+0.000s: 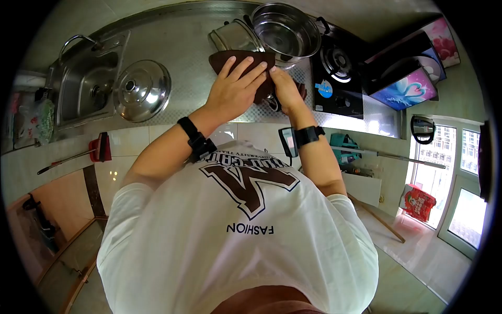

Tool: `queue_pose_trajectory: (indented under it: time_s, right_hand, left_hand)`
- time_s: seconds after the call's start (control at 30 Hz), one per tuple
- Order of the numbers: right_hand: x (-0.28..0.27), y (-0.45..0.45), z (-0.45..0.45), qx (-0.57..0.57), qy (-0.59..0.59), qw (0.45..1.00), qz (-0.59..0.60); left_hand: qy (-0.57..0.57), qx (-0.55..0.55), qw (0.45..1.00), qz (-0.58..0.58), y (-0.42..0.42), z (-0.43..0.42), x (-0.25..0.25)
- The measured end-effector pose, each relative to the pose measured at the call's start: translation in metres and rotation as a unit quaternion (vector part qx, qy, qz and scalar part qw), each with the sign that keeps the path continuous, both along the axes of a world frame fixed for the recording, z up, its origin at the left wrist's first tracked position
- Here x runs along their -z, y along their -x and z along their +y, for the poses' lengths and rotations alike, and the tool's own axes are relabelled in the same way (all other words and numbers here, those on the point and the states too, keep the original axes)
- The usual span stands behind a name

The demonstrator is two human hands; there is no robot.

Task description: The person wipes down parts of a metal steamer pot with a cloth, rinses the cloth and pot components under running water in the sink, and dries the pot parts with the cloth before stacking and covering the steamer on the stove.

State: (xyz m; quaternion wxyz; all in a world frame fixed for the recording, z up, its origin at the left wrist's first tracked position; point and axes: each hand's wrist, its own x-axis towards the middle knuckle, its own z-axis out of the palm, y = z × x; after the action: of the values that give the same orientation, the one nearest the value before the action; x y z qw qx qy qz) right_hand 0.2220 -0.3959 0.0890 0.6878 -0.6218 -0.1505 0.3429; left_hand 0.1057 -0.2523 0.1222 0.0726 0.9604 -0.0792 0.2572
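A dark brown cloth [222,61] is bunched over something near the counter's front edge, in front of the pots. My left hand [234,90] lies over it, gripping it with its fingers stretched forward and a little apart. Close beside it, my right hand [287,90] is closed, the fingers wrapped out of sight. A bit of shiny metal [273,103] shows between the hands, below the cloth; its kind is hidden. Just behind the cloth stands a steel pot [235,37]. A wide, open steel pot [285,34] is behind and to the right.
A steel lid [141,91] lies left on the metal counter [183,68], beside a sink [86,91] with a faucet [78,37]. To the right is a black gas stove [339,97], with decorated panels [405,89] behind it. A long pole [395,157] extends below the counter.
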Motion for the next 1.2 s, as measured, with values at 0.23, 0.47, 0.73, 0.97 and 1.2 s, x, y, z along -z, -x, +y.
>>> queue_pose_trajectory:
  time_s: [0.23, 0.47, 0.73, 0.97, 1.2]
  right_hand:
    - [0.060, 0.009, -0.043, -0.051, -0.011, 0.995, -0.089]
    - [0.048, 0.014, -0.059, -0.045, -0.002, 0.993, -0.109]
    - [0.040, 0.021, -0.027, -0.009, 0.024, 0.993, -0.116]
    - [-0.001, 0.013, 0.010, -0.010, -0.007, 1.000, -0.027]
    - [-0.003, 0.016, 0.054, -0.076, 0.032, 0.995, -0.063]
  left_hand:
    - [0.338, -0.037, 0.939, 0.048, -0.072, 0.100, 0.025]
    - [0.201, -0.099, 0.974, -0.041, -0.039, 0.030, 0.008]
    - [0.093, 0.008, 0.993, -0.071, -0.024, 0.035, -0.002]
    - [0.342, -0.127, 0.930, -0.050, -0.070, 0.078, 0.035]
    - [0.389, -0.200, 0.882, -0.175, -0.001, 0.070, 0.057]
